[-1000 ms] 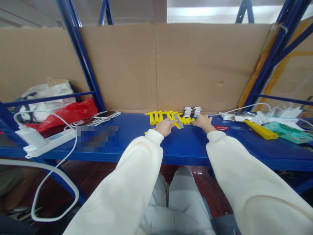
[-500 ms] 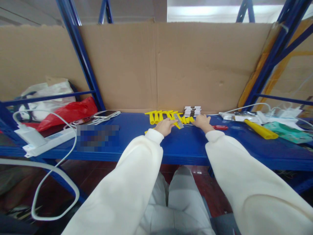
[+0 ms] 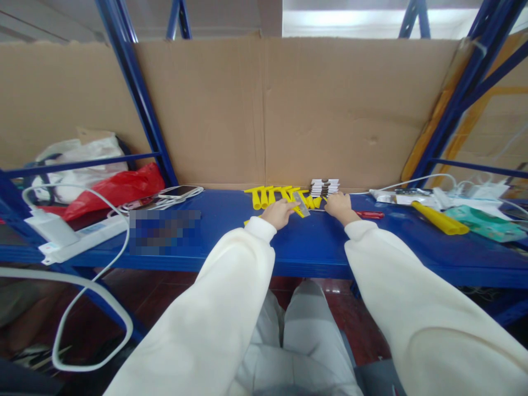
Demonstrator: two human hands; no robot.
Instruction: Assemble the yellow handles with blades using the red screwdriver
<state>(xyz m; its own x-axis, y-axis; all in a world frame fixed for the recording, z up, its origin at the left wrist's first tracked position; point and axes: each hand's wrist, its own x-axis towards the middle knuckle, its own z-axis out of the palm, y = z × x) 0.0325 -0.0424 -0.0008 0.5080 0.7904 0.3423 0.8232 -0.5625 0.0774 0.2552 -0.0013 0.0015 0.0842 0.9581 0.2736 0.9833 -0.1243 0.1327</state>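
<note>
My left hand [image 3: 279,213] is closed around a yellow scraper [image 3: 296,211], whose flat grey blade [image 3: 303,204] sticks out to the right of the fingers. A row of yellow T-shaped scraper handles [image 3: 264,198] lies just behind that hand. My right hand [image 3: 339,207] has its fingers curled down by some small yellow pieces [image 3: 315,202]; what is in its fingertips, if anything, is hidden. Partly under the right hand lies a screwdriver with a red handle [image 3: 370,215]. Small stacked white packs with dark bands [image 3: 325,187] sit just beyond.
A cardboard panel [image 3: 264,110] closes the back of the blue bench [image 3: 313,242]. At left are a power strip [image 3: 86,236], a phone [image 3: 180,191] and a red bag [image 3: 119,190]. At right lie a yellow tube-shaped piece [image 3: 440,218] and a green packet [image 3: 484,223].
My right hand has shifted slightly left and its fingers are drawn in more, covering part of the yellow pieces. My left hand and the scraper look the same.
</note>
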